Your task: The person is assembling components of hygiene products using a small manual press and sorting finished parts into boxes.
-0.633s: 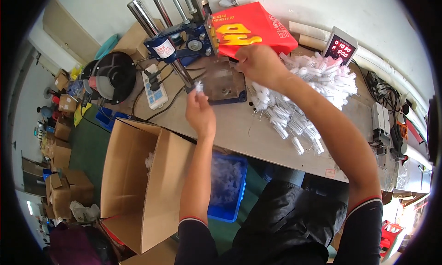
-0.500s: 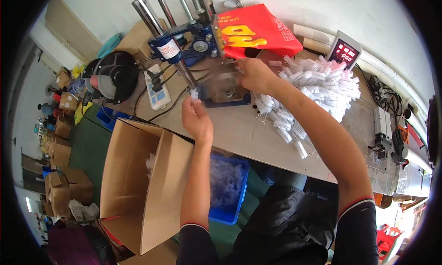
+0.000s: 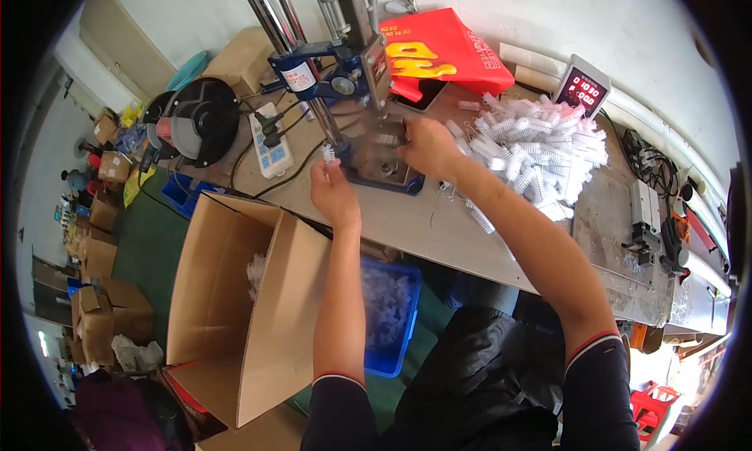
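My left hand (image 3: 337, 194) pinches a small white bristle brush (image 3: 328, 151) upright, left of the press base (image 3: 366, 177). My right hand (image 3: 429, 149) is closed at the right side of the metal fixture on that base, fingertips pressed together; whatever they hold is hidden. Above the fixture rises the blue and steel bench press (image 3: 342, 84), its lower middle smeared by motion. To the right of my right hand lies a big heap of white bristle brushes (image 3: 540, 149) with thin wire stems.
An open cardboard box (image 3: 286, 318) stands below my left forearm, beside a blue bin (image 3: 403, 333) of whitish pieces. A power strip (image 3: 270, 147), cables and a black reel (image 3: 210, 122) lie left of the press. Behind are a red bag (image 3: 462, 55) and a digital display (image 3: 582, 87).
The view has shifted slightly, and the press head now appears higher and farther right. Both hands stay near the press; the left still holds the brush.
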Demonstrator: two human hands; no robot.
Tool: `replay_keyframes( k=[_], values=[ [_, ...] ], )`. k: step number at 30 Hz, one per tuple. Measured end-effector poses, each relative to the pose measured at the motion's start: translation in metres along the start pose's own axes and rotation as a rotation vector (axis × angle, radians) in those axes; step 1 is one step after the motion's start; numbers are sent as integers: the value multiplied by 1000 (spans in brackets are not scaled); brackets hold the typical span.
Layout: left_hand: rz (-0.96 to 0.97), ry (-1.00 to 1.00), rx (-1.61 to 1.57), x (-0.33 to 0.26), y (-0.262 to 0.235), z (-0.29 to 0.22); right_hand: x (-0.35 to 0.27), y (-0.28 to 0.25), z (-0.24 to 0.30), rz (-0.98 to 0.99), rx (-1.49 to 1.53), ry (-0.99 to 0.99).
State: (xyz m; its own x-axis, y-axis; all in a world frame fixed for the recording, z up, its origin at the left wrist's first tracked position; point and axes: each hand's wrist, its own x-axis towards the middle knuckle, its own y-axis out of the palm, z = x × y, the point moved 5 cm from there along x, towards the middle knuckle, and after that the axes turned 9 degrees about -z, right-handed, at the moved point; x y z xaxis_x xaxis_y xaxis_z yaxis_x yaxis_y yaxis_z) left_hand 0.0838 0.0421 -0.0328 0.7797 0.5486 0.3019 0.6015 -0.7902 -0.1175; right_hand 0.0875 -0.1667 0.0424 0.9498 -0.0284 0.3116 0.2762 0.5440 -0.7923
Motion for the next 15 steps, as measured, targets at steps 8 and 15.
replay_keyframes(
  k=[8,15],
  values=[
    [-24,278,-13,-6,-33,2,-20,-20,3,-82,151,-186],
    [491,102,48,-49,-21,-60,38,-149,21,-418,592,-60]
  ],
)
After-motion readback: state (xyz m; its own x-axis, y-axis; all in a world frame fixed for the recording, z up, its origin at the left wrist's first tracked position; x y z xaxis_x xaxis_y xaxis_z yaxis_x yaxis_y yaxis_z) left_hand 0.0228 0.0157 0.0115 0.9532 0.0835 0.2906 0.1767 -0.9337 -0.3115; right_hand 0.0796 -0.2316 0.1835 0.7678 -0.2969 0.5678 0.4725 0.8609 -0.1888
